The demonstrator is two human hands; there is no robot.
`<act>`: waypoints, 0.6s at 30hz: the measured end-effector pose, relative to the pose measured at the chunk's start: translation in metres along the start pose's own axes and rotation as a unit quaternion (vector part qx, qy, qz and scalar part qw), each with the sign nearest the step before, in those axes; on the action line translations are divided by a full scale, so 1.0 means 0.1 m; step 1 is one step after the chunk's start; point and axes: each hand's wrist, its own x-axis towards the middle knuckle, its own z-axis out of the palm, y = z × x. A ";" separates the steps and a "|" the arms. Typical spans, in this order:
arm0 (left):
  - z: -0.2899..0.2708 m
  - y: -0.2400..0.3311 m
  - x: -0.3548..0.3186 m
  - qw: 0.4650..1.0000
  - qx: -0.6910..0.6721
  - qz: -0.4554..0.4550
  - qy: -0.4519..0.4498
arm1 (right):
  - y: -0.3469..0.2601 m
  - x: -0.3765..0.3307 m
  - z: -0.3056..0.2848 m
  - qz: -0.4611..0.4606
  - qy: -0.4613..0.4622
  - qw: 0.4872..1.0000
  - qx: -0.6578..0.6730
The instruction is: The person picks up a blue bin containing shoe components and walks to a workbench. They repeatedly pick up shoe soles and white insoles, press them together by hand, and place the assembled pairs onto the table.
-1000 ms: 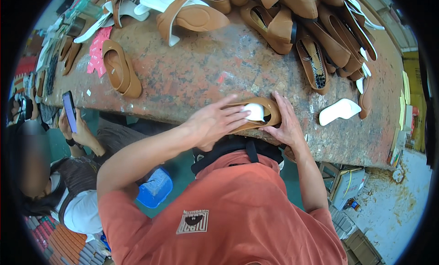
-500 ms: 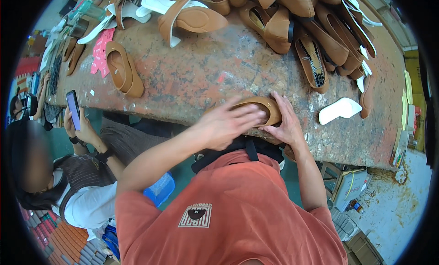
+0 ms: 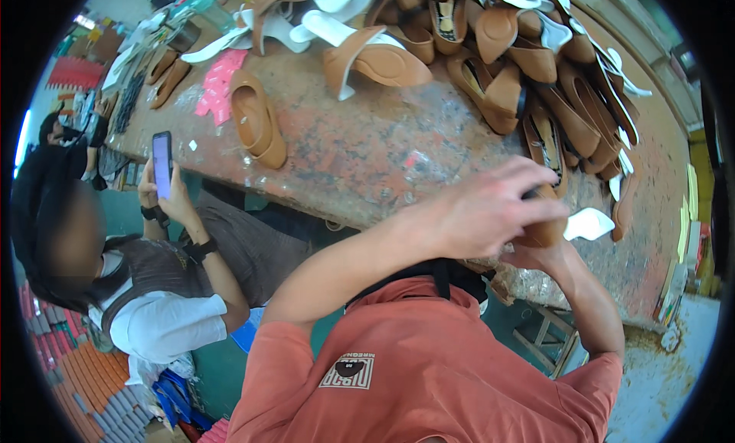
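A brown shoe is held upright at the front right edge of the worktable, partly covered by my hands. My right hand grips it from below, its fingers mostly hidden behind the shoe. From the left my left hand reaches across, slightly blurred, with its fingers curled around the upper part of the shoe. Just right of my hands lies a white insole on the table.
Brown shoes and white-lined uppers are heaped along the table's far side. A pair of brown shoes lies left, beside pink label sheets. A person holding a phone sits close on my left, against the worktable.
Both hands have moved right with the shoe, and it has been tipped from lying flat to upright. My left hand has gone from inside the shoe to its upper part. The view has shifted.
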 end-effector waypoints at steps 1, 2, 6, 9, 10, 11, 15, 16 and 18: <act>0.00 0.04 0.02 1.000 -0.006 0.008 -0.008 | 0.10 0.04 0.01 -0.018 -0.023 0.998 -0.051; -0.02 0.05 -0.02 1.000 0.006 0.007 -0.006 | 0.21 0.05 0.04 -0.033 -0.042 0.994 -0.096; -0.41 -0.09 -0.60 0.991 -0.010 -0.133 -0.011 | 0.08 0.20 0.10 0.057 -0.307 0.899 -0.306; -0.49 -0.58 -1.63 0.929 -0.103 -0.349 0.070 | 0.06 0.33 0.29 -0.149 -0.071 0.939 -0.301; -0.44 -0.77 -1.92 0.922 -0.097 -0.372 0.049 | 0.06 0.49 0.38 -0.167 -0.047 0.946 -0.276; -0.32 -0.80 -2.04 0.918 -0.127 -0.366 0.082 | 0.04 0.69 0.49 -0.182 -0.022 0.951 -0.249; 0.00 -0.89 -2.13 0.885 -0.249 -0.352 0.174 | -0.32 1.35 1.01 -0.163 0.035 0.962 -0.217; 0.04 -0.93 -2.15 0.870 -0.282 -0.352 0.200 | -0.51 1.50 1.10 -0.133 0.031 0.962 -0.235; 0.00 -1.01 -2.20 0.877 -0.279 -0.344 0.186 | -0.68 1.55 1.22 -0.091 0.055 0.964 -0.243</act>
